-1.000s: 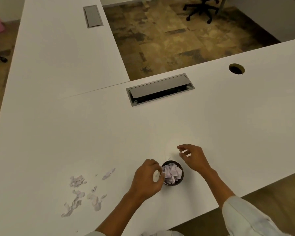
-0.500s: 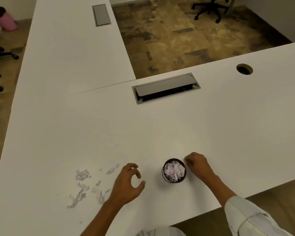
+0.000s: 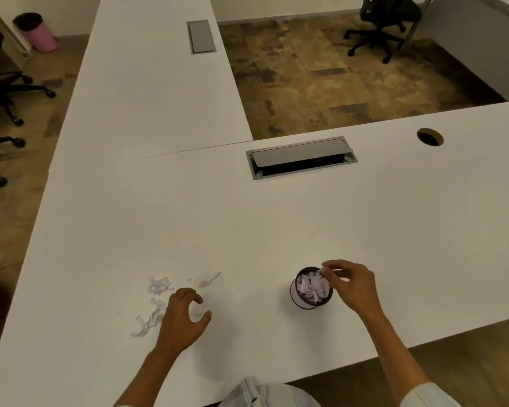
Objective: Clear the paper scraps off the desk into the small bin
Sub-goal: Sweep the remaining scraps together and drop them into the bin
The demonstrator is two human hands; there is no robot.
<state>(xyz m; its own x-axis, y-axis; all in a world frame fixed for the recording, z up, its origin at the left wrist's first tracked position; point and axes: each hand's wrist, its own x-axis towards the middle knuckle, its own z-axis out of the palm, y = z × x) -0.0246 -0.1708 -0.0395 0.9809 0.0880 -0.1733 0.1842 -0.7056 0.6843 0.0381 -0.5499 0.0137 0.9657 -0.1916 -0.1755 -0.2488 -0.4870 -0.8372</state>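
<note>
A small dark bin [image 3: 301, 302] stands on the white desk [image 3: 247, 230] near its front edge, heaped with pale paper scraps. My right hand [image 3: 351, 282] hovers at the bin's right rim, fingertips pinched on a small paper scrap just above the heap. To the left, loose paper scraps [image 3: 159, 284] lie scattered on the desk, some in a strip [image 3: 147, 323] and one apart [image 3: 209, 279]. My left hand [image 3: 184, 317] rests among them, fingers curled apart, holding nothing that I can see.
A grey cable hatch [image 3: 301, 157] is set in the desk behind the bin, and a round grommet hole [image 3: 429, 137] at the far right. A second desk wing runs back left. Office chairs [image 3: 384, 24] and a pink bin [image 3: 37, 32] stand on the floor.
My left hand left the bin and moved left to the loose scraps. My right hand went from the desk beside the bin up to its rim with a scrap.
</note>
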